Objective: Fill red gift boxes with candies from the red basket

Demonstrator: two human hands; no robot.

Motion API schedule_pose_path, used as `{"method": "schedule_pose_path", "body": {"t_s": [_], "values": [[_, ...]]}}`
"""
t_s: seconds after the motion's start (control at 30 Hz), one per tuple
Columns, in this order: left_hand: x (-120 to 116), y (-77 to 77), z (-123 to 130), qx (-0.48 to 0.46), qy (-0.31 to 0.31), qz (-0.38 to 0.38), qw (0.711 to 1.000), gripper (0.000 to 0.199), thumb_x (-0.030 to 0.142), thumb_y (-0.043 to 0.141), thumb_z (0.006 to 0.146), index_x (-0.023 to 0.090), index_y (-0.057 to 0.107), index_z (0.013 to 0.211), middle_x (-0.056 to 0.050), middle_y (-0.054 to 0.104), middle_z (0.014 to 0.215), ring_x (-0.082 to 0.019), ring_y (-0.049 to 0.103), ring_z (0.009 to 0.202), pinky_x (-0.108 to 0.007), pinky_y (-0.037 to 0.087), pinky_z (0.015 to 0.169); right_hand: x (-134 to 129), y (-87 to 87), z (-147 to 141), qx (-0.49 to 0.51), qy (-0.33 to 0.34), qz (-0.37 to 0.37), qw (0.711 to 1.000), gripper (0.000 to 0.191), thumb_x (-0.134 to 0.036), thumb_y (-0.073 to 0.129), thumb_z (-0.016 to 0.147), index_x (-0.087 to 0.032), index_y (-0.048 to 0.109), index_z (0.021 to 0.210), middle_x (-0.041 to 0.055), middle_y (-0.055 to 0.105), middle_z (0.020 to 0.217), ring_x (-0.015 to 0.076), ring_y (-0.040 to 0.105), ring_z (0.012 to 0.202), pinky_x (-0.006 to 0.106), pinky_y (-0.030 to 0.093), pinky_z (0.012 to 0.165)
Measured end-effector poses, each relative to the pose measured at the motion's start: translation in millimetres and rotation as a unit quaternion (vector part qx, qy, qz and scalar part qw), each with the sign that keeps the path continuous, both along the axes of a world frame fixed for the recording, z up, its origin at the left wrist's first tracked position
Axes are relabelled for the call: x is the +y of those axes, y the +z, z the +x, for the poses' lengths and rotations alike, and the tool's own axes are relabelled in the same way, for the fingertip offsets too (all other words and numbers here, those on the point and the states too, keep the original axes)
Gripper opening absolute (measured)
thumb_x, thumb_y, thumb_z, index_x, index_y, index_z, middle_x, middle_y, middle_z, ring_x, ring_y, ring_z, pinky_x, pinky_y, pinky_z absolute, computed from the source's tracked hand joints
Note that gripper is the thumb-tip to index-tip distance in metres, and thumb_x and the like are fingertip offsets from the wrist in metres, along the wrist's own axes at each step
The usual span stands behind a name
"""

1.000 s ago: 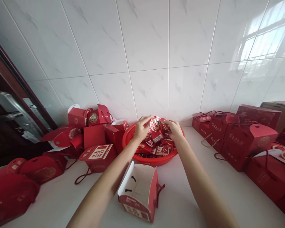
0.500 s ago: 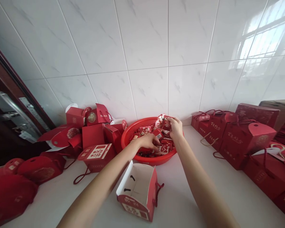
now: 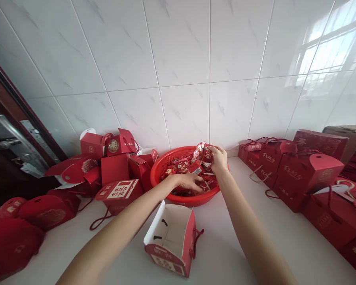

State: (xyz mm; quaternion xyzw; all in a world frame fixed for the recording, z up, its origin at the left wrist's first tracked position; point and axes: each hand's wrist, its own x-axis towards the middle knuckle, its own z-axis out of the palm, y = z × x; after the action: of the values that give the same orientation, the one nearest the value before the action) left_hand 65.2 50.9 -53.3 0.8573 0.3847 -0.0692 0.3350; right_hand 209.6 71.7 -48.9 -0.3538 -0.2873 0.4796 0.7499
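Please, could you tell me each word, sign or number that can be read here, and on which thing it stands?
"囍": lid of the red box left of the basket.
"百年好合", stylised: large red box at right.
Print on the packets and other box lettering: too small or blurred to read surely.

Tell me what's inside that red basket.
Red-wrapped packets fill the basket. The left hand covers some; whatever lies beneath the top layer is hidden.
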Motion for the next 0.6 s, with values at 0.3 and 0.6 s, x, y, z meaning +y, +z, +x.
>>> {"method": "schedule_pose_path", "body": {"t_s": [0.3,0.6], "values": [[-0.2,-8.3,10.1,-0.006,0.007,0.022,1.000,0.013,0.026,0.067,0.068,0.020,0.065,0.080,0.003,0.058,0.065,-0.014,0.052,0.058,-0.025,0.034,0.051,-5.6,5.6,-1.1,0.027,-0.005,-0.023,0.999,0.008,-0.015,0.065,0.060,-0.019,0.059,0.062,-0.0050,0.061,0.048,0.0140,0.061,0.047,0.022,0.048,0.042],[4.1,7.6,-6.4,-0.176,0.060,0.009,0.982,0.009,0.025,0.063,0.069,0.016,0.063,0.067,0.003,0.057,0.060,-0.012,0.052,0.060,-0.024,0.038,0.056,-19.8,26.6,-1.7,0.087,-0.008,-0.017,0.996,0.007,-0.013,0.062,0.059,-0.019,0.058,0.059,-0.0062,0.059,0.047,0.0116,0.057,0.045,0.021,0.047,0.043]]}}
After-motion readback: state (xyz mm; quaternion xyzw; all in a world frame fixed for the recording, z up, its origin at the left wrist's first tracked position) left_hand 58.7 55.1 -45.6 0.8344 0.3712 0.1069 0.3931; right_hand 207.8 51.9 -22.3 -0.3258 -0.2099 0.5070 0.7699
